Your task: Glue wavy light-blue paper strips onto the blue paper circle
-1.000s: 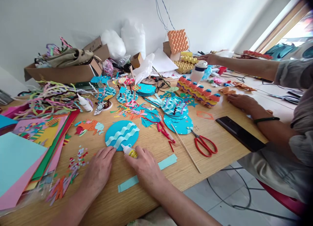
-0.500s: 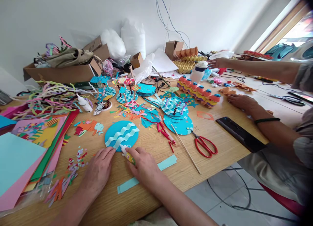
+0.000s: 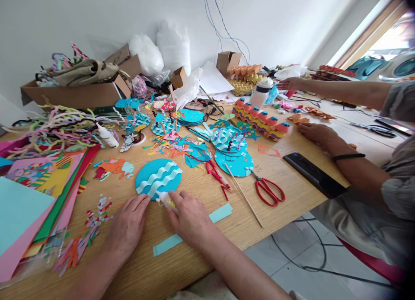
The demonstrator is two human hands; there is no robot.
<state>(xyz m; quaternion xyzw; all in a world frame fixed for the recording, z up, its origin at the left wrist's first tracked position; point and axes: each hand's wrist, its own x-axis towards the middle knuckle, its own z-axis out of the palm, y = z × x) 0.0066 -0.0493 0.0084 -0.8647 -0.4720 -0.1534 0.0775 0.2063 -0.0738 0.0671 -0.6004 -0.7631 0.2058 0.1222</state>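
Note:
A blue paper disc with pale wavy strips lies on the wooden table in front of me. My left hand rests flat beside its near edge, fingers stretched, fingertips touching the disc. My right hand is closed round a small white glue bottle with a yellow label; its nozzle points at the disc's near edge. A light blue paper strip lies partly under my right wrist.
Red scissors, a thin wooden stick and more blue discs lie to the right. Stacked coloured paper fills the left. Across the right corner another person's hands rest and reach near a black phone. A cardboard box stands behind.
My right hand has drawn the glue bottle slightly left along the disc's near edge. The other person set down an orange egg tray on the far stack and moved that hand rightwards.

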